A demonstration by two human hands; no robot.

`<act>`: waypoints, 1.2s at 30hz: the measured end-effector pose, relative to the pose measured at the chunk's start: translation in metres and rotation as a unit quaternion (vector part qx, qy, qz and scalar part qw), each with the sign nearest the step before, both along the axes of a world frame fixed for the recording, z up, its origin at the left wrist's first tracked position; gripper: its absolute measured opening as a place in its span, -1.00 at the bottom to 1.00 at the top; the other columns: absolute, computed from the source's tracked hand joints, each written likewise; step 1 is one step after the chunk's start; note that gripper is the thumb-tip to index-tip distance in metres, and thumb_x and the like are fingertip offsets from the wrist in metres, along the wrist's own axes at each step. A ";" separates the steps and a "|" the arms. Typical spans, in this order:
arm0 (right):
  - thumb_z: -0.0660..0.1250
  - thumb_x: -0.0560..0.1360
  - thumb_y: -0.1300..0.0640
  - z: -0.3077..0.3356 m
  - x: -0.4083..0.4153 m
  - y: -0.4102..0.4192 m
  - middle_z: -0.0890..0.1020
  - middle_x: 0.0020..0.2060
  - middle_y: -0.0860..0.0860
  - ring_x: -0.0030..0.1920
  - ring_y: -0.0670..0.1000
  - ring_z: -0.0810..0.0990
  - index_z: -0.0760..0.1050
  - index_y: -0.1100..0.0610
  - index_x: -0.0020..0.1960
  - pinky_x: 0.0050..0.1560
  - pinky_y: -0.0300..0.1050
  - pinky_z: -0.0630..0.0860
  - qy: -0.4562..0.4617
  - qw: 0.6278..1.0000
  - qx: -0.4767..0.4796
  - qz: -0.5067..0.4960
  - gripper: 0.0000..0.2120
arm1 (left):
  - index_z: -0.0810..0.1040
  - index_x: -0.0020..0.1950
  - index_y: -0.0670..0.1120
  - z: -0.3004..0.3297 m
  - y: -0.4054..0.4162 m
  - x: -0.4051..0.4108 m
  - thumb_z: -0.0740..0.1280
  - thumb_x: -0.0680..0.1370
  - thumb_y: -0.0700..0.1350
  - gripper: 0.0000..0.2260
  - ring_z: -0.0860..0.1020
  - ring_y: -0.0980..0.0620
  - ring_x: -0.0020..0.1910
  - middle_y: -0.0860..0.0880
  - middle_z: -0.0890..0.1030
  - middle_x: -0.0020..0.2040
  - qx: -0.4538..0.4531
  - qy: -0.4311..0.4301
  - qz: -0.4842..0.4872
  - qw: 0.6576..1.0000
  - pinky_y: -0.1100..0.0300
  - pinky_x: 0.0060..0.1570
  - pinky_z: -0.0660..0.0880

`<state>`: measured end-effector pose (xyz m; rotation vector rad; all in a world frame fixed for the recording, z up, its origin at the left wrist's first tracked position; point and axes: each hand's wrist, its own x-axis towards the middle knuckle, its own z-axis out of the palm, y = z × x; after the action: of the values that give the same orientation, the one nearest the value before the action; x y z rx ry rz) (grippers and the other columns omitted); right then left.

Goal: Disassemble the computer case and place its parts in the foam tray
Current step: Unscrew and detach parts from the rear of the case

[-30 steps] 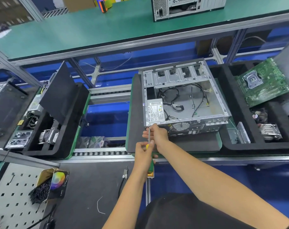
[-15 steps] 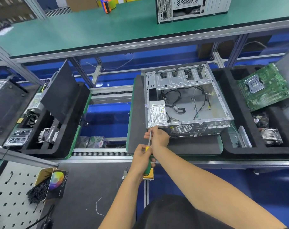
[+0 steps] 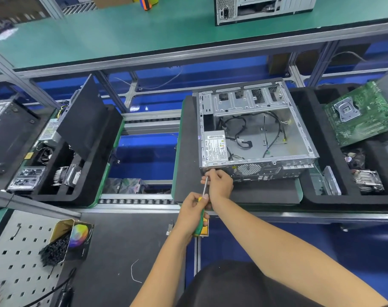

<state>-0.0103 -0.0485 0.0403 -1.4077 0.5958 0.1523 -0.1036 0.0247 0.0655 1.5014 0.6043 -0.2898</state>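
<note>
Head view shows your left hand (image 3: 192,214) wrapped round the green and yellow handle of one screwdriver (image 3: 202,204), fingers curled tight on it, while your right hand (image 3: 219,185) pinches the bare shaft near the tip, fingers narrow around the metal, most likely to steady the blade on a screw at the near left corner of the computer case (image 3: 255,138); the screw itself is hidden behind your knuckles. You have the case lying on its side on a dark foam pad (image 3: 188,165), open face up, which puts its rear panel toward you and the fastener within reach of the driver. One power supply (image 3: 215,146) sits inside at the near left corner, just behind where you are working, so you are probably freeing that unit. A loose tangle of black cables (image 3: 239,134) lies on the case floor. To the right, one foam tray (image 3: 321,196) sits just beside the case and already holds one green motherboard (image 3: 363,116) propped in its far compartment. Two further trays stand on the left, well apart from the work, and a second case (image 3: 261,7) stands on the upper bench (image 3: 122,34)
</note>
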 end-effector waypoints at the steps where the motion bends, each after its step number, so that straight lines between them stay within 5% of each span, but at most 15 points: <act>1: 0.28 0.55 0.18 -0.002 -0.001 -0.003 0.71 -0.37 0.01 -0.29 0.04 0.74 0.63 0.15 -0.21 -0.14 -0.02 0.64 -0.005 1.000 -0.015 0.005 -0.78 | 0.45 0.12 -0.22 -0.003 0.000 -0.003 0.33 0.67 0.00 -0.73 0.52 0.05 -0.37 -0.08 0.68 -0.15 0.007 -0.002 -0.003 1.000 0.19 -0.43 0.48; 9: 0.27 0.54 -0.09 -0.018 -0.014 -0.040 0.68 -0.36 -0.22 -0.34 -0.20 0.66 0.58 -0.07 -0.25 -0.25 -0.16 0.44 0.039 0.973 -0.215 0.078 -0.76 | 0.40 0.18 -0.07 -0.039 0.020 -0.007 0.29 0.64 -0.23 -0.84 0.57 0.01 -0.18 -0.09 0.53 0.01 0.120 0.022 0.020 0.992 0.23 -0.34 0.53; 16: 0.27 0.53 -0.09 -0.041 -0.019 -0.065 0.65 -0.40 -0.12 -0.31 -0.04 0.65 0.53 -0.04 -0.28 -0.24 -0.17 0.39 0.083 0.945 -0.305 0.078 -0.75 | 0.39 0.43 -0.25 -0.054 0.042 0.058 0.33 0.58 -0.31 -0.59 0.52 -0.22 0.19 -0.26 0.51 0.21 0.302 -0.029 0.010 0.953 -0.09 0.25 0.47; 19: 0.30 0.52 -0.11 -0.047 -0.014 -0.066 0.64 -0.40 -0.11 -0.32 -0.07 0.61 0.53 -0.05 -0.25 -0.27 -0.17 0.46 0.091 0.933 -0.335 0.092 -0.78 | 0.33 0.55 -0.21 -0.057 0.038 0.086 0.37 0.60 -0.29 -0.48 0.48 -0.15 0.37 -0.19 0.48 0.40 0.313 -0.036 0.001 0.949 0.00 0.43 0.39; 24: 0.38 0.49 -0.13 -0.056 -0.003 -0.064 0.58 -0.38 -0.19 -0.33 -0.18 0.49 0.48 -0.07 -0.24 -0.33 -0.18 0.27 0.110 0.923 -0.357 0.086 -0.79 | 0.39 0.52 -0.13 -0.065 0.033 0.116 0.35 0.61 -0.31 -0.53 0.49 -0.05 0.36 -0.10 0.50 0.35 0.312 -0.079 0.010 0.947 0.00 0.44 0.41; 31: 0.43 0.45 -0.12 -0.068 0.007 -0.070 0.53 -0.38 -0.28 -0.35 -0.19 0.44 0.53 -0.15 -0.17 -0.34 -0.23 0.25 0.128 0.915 -0.376 0.068 -0.89 | 0.54 0.33 -0.15 -0.083 0.039 0.112 0.38 0.60 -0.29 -0.70 0.52 -0.01 0.21 -0.08 0.53 0.21 0.352 -0.160 -0.045 0.921 0.15 0.34 0.42; 36: 0.44 0.44 -0.13 -0.074 0.008 -0.066 0.49 -0.43 -0.30 -0.31 -0.11 0.48 0.51 -0.18 -0.22 -0.07 -0.09 0.52 0.110 0.909 -0.395 0.077 -0.87 | 0.51 0.05 -0.13 -0.097 0.023 0.077 0.46 0.56 -0.12 -0.83 0.39 -0.07 -0.02 -0.08 0.46 0.02 0.479 -0.194 -0.018 0.856 0.04 0.02 0.37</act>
<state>-0.0021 -0.1141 -0.0338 -2.2505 0.7769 0.2102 -0.0261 0.0476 -0.0313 2.4506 0.3914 0.3602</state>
